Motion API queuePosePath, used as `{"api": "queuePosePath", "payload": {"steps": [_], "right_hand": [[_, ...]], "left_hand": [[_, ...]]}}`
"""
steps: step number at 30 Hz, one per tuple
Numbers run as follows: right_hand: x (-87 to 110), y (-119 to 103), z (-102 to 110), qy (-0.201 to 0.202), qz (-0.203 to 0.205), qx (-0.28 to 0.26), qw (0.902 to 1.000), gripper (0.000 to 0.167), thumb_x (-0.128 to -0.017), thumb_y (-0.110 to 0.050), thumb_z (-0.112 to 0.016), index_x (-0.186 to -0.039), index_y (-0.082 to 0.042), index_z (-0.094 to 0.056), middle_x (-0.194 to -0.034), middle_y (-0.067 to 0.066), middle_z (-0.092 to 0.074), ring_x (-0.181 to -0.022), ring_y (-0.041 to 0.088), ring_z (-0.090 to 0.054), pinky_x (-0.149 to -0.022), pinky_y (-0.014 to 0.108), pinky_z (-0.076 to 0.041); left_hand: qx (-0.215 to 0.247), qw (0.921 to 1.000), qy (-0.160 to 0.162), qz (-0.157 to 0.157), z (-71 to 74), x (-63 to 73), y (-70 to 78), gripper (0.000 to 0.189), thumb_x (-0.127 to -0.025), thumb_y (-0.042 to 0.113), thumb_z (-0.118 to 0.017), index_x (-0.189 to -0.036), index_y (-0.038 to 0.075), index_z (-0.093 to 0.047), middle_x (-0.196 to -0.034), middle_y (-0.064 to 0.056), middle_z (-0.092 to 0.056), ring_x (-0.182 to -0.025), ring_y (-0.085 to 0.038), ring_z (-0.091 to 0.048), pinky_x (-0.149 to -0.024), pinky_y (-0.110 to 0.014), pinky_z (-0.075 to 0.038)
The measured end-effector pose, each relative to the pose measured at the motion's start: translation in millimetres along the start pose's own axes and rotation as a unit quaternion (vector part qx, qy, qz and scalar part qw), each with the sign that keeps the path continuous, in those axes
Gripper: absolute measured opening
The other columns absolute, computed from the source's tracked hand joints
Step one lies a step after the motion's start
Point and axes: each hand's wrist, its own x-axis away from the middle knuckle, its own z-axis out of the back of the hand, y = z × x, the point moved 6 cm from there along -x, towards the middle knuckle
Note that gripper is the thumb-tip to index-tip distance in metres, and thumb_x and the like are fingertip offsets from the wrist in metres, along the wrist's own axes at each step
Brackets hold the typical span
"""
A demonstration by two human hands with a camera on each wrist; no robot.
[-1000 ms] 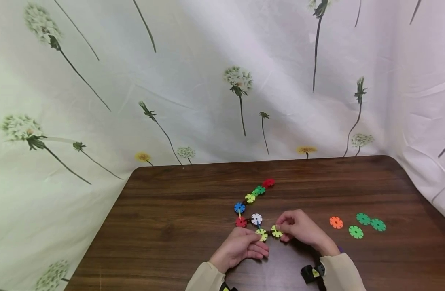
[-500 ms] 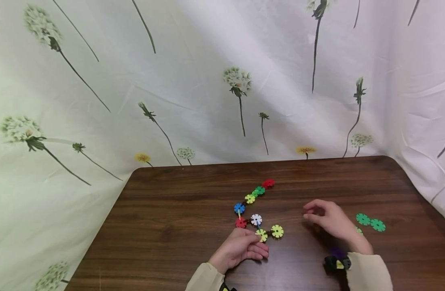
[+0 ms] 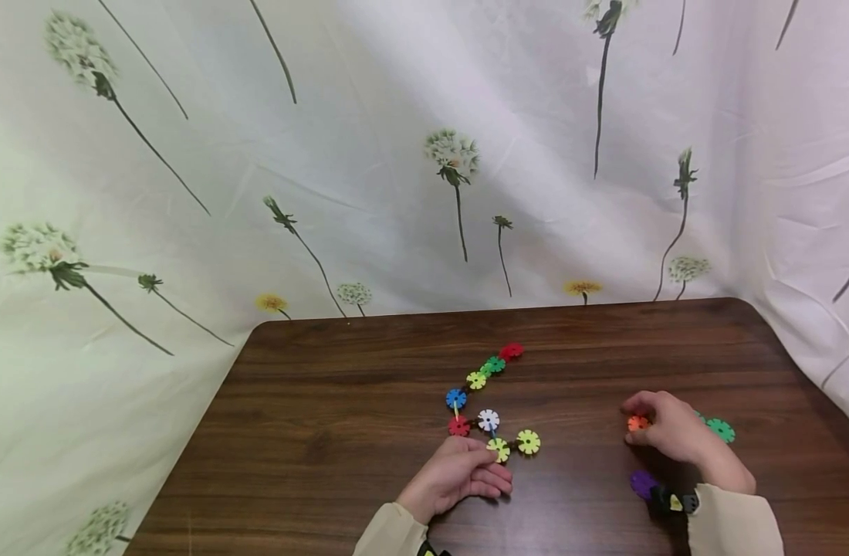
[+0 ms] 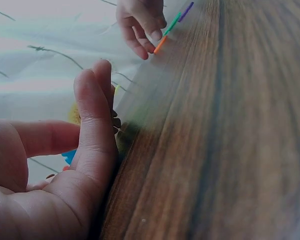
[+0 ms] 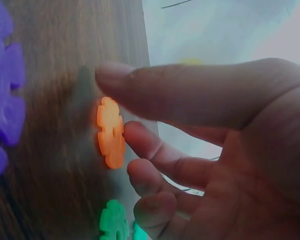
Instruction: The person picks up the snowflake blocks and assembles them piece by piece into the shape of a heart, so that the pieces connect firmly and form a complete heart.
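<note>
My left hand (image 3: 455,472) pinches a yellow notched disc (image 3: 498,448) between thumb and fingers. That disc belongs to a bent chain of interlocked snowflake discs, with another yellow disc (image 3: 528,442) at its near end and a red disc (image 3: 512,350) at the far one. Over on the right, my right hand (image 3: 681,432) reaches down around a loose orange disc (image 5: 111,133). In the right wrist view the thumb is above the orange disc and a fingertip is at its edge; the disc lies on the table. The left wrist view mostly hides the chain behind my fingers.
A purple disc (image 3: 643,484) lies by the right wrist strap. Green discs (image 3: 720,430) lie beyond the right hand, partly covered by it. The brown wooden table (image 3: 313,432) meets a white dandelion-print cloth (image 3: 369,154) at its back edge.
My right hand has let go of the end yellow disc and moved right to the orange disc. The purple disc has come into clear view. My left hand keeps its place.
</note>
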Motion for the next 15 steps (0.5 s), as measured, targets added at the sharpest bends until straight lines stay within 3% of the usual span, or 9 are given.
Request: {"api": "queuePosePath", "payload": {"steps": [7,15], "right_hand": [[2.5,0.1,1.5,0.011,-0.01,0.016,0.9998,0.031,-0.071,-0.008,-0.078,-0.099,0.0,-0.067,-0.09,0.008,-0.067,-0.082,0.021,-0.06,-0.069,0.034,-0.047],[3.5,5.1,0.2,-0.002,-0.042,0.002,0.9991,0.025,-0.075,-0.012,-0.079,-0.093,-0.003,-0.065,-0.08,0.003,-0.061,-0.071,0.016,-0.052,-0.061,0.028,-0.04]], "left_hand": [[-0.002,1.0,0.0,0.0,1.0,-1.0,-1.1,0.009,-0.096,0.007,-0.051,-0.09,0.004,-0.057,-0.079,-0.01,-0.072,-0.066,-0.013,-0.07,-0.058,-0.021,-0.056],[-0.003,1.0,0.0,0.002,0.9,-0.7,-0.5,0.009,-0.096,0.008,-0.051,-0.091,0.003,-0.057,-0.079,-0.01,-0.072,-0.066,-0.013,-0.07,-0.058,-0.021,-0.056]]}}
